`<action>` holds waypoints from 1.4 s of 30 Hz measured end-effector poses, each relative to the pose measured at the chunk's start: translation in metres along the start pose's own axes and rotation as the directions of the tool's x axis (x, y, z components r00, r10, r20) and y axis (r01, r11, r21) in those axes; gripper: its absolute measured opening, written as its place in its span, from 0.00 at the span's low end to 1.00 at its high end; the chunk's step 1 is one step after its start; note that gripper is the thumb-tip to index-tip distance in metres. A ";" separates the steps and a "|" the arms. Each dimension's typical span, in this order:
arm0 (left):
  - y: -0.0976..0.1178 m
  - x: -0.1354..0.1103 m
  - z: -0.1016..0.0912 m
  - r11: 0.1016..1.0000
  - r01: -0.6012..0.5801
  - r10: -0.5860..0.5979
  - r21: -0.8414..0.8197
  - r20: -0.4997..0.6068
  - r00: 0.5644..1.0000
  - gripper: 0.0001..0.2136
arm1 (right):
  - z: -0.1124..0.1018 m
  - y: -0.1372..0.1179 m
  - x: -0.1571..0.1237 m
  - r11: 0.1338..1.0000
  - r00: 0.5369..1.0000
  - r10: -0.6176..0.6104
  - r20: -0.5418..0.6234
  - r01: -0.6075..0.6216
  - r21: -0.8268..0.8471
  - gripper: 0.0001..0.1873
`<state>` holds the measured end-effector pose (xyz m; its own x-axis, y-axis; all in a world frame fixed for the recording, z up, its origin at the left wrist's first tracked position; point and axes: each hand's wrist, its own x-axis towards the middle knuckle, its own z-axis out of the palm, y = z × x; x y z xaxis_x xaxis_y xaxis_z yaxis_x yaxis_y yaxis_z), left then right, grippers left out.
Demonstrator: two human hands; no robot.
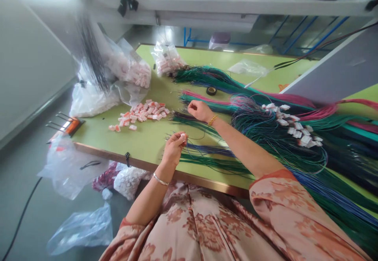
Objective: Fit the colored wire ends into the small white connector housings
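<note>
My left hand (173,149) pinches a small white-and-orange plastic connector (183,137) near the table's front edge; a thin wire runs from it. My right hand (201,110) is closed, fingertips curled together at the ends of a bundle of pink and teal wires (203,99). What those fingertips hold, if anything, is too small to make out. Between and beside my hands lie bundles of green wires (218,162) and blue wires (203,149), their ends pointing left. A loose pile of similar connectors (144,111) lies left of my hands.
Bags of connectors (168,58) stand at the back left. Wired white connectors (295,126) rest on wires at right. A black tape roll (211,91) lies behind my right hand. An orange pronged fixture (69,128) sits at the left corner. A grey panel (333,64) rises at right.
</note>
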<state>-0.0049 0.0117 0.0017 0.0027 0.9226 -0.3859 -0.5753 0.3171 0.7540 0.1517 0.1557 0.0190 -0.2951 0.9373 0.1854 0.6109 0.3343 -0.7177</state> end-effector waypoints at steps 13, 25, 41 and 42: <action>0.007 0.009 0.011 0.982 0.053 -0.047 -0.180 0.040 0.998 0.07 | -0.010 -0.044 -0.059 0.946 0.995 0.007 0.095 -0.038 0.323 0.10; 0.011 0.005 0.020 0.971 0.120 -0.117 -0.209 0.029 0.993 0.07 | -0.001 -0.042 -0.092 0.977 0.999 -0.001 0.050 -0.010 0.214 0.09; -0.005 0.011 0.017 0.999 -0.016 0.016 -0.039 -0.004 1.000 0.11 | 0.009 -0.030 -0.098 0.978 0.996 -0.064 0.061 0.050 0.202 0.09; -0.004 0.012 0.017 0.999 -0.018 0.018 -0.033 -0.008 1.000 0.11 | 0.008 -0.029 -0.098 0.978 0.995 -0.070 0.074 0.054 0.201 0.09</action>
<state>0.0115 0.0252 0.0032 -0.0141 0.9263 -0.3766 -0.6020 0.2929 0.7429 0.1571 0.0529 0.0163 -0.3906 0.9018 0.1848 0.4338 0.3574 -0.8271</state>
